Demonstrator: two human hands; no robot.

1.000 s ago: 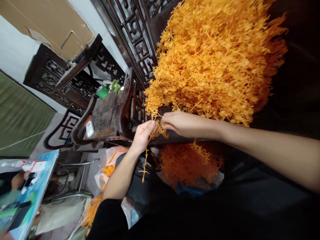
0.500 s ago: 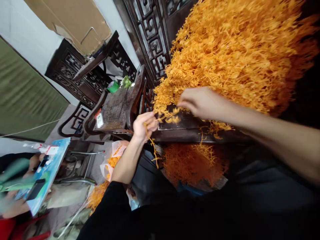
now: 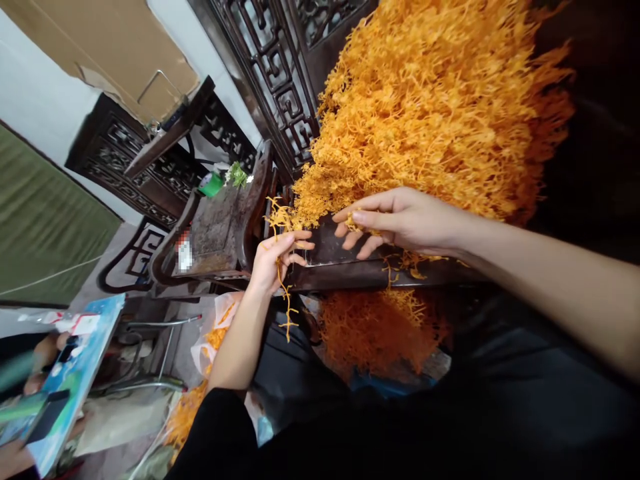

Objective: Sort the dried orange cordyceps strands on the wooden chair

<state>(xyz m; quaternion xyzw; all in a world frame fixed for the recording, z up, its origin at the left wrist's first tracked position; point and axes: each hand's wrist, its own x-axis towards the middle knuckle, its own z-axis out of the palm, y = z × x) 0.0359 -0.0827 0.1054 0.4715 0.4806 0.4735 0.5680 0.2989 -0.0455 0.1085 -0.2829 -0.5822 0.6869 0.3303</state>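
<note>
A large heap of orange branching strands lies on a dark wooden seat. My left hand pinches a thin orange strand, which hangs down below the palm and sticks up above the fingers. Just right of it, in front of the heap, my right hand holds a small orange piece between thumb and index finger, its other fingers spread. The two hands are apart. Beneath the seat edge is another orange pile, in shadow.
Left of my hands stands a dark wooden table with green tape and a green sprig. A plastic bag with orange pieces is below. At far left, a person's arms rest near a blue table.
My hands have moved apart slightly, and the fingers of both have loosened. The strand in my left hand now hangs straighter. The camera view has shifted a little.
</note>
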